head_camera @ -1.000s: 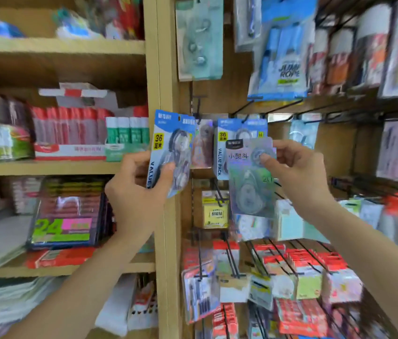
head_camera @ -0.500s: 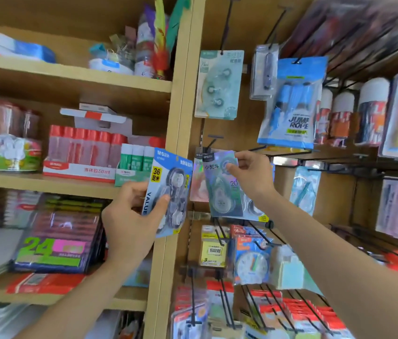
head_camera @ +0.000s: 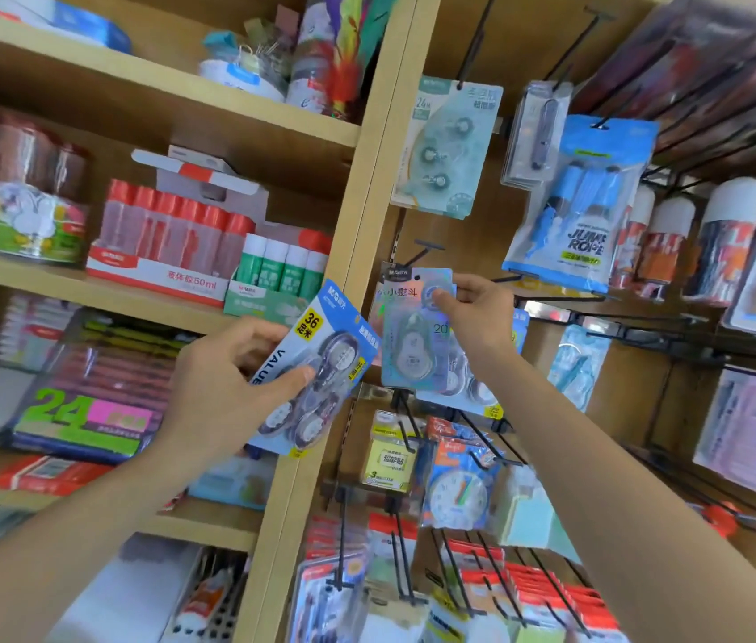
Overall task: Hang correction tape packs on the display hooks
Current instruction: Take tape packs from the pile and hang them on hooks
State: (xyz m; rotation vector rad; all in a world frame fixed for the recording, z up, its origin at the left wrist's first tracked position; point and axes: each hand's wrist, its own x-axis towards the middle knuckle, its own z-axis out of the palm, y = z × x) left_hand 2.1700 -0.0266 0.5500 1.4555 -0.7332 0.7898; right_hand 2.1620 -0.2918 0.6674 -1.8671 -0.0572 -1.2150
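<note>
On the left, the red-capped glue bottles (head_camera: 172, 243) stand in their open cardboard tray at the shelf's (head_camera: 88, 290) front edge, with the green glue sticks (head_camera: 283, 271) beside them. Since a second ago your view has tipped upward, so the shelf sits lower in view.

Your left hand (head_camera: 223, 387) has barely moved. It holds the blue value pack (head_camera: 316, 368) tilted in front of the wooden upright (head_camera: 367, 225), thumb flat across the glossy card face and fingers curled behind it. The pack is a long card with a clear blister showing round tape wheels, and it has a yellow "36" label near the top.

A second ago your right hand held the holographic correction tape pack (head_camera: 413, 336) lower and further right. It is now up against the panel, just right of the upright. Its card is shiny and iridescent, with a pear-shaped dispenser under clear plastic. Its punched hole lies just below the T-ended black wire hook (head_camera: 427, 248); you cannot tell whether the hook is through it.

Your right hand (head_camera: 478, 317) pinches the pack's top right corner between thumb and forefinger, the other fingers curled. Behind it hangs another blue pack (head_camera: 483, 392), and further right a soft blue jump rope bag (head_camera: 575, 215).
</note>
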